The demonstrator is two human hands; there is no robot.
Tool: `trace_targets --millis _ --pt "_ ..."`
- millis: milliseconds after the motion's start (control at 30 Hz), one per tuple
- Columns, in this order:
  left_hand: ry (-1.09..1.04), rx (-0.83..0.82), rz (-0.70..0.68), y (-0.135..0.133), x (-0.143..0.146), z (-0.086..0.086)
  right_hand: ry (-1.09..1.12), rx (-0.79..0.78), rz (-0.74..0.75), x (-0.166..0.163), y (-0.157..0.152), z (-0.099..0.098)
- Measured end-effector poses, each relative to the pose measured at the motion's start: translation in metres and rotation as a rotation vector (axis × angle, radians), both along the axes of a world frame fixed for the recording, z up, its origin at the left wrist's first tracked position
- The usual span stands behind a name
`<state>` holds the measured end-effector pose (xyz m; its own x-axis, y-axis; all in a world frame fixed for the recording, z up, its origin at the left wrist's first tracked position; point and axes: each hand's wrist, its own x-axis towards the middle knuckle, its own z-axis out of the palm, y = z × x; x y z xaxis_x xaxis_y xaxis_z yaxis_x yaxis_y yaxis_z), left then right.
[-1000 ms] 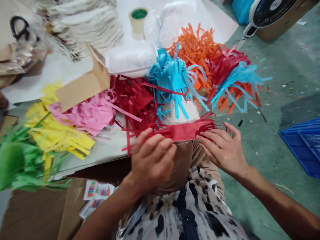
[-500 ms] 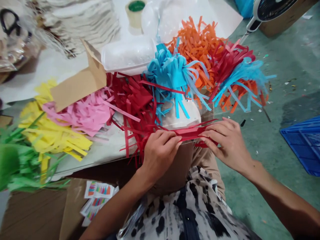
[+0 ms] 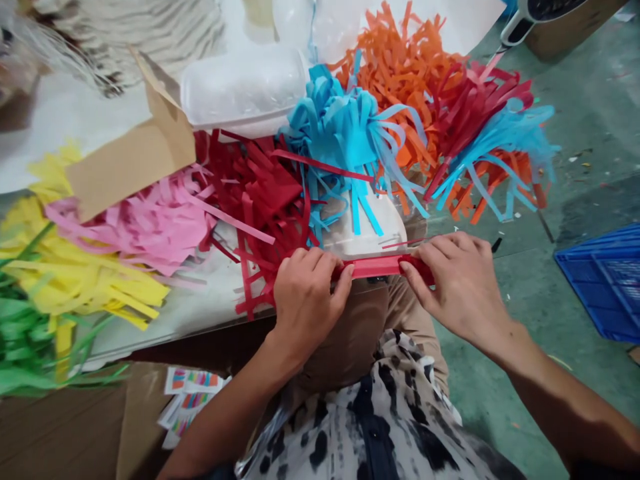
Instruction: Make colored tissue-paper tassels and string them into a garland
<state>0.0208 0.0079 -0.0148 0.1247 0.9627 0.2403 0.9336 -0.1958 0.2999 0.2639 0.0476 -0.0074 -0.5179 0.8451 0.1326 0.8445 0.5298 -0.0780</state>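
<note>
A folded red paper strip (image 3: 377, 267) is stretching level between the two hands, at the near edge of the bench (image 3: 210, 300) and above the lap. The left hand (image 3: 307, 300) is pinching one end between thumb and curled fingers; the right hand (image 3: 457, 287) is gripping the other end likewise.

A dark red fringe pile (image 3: 273, 193) is crowding the space just beyond the left hand, and a blue fringe bunch (image 3: 350, 133) is spilling toward the strip. A bent cardboard piece (image 3: 135, 160) is lying partly over the pink fringe (image 3: 160, 220), near a clear plastic container (image 3: 245, 87). A blue crate (image 3: 607, 280) is sitting on the floor to the right.

Counting by colour, one pink, one yellow (image 3: 100, 273) and one green heap (image 3: 30, 340) are lying leftward; two red and two blue bunches are showing, with orange fringe (image 3: 410, 80) among them. The printed cards (image 3: 193, 397) are overlapping too much to count.
</note>
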Motion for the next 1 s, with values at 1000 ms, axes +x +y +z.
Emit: trace_targets --millis 1000 --pt "0.127 0.163 -0.351 -0.027 0.024 -0.002 0.206 0.059 0.176 0.017 -0.026 -0.01"
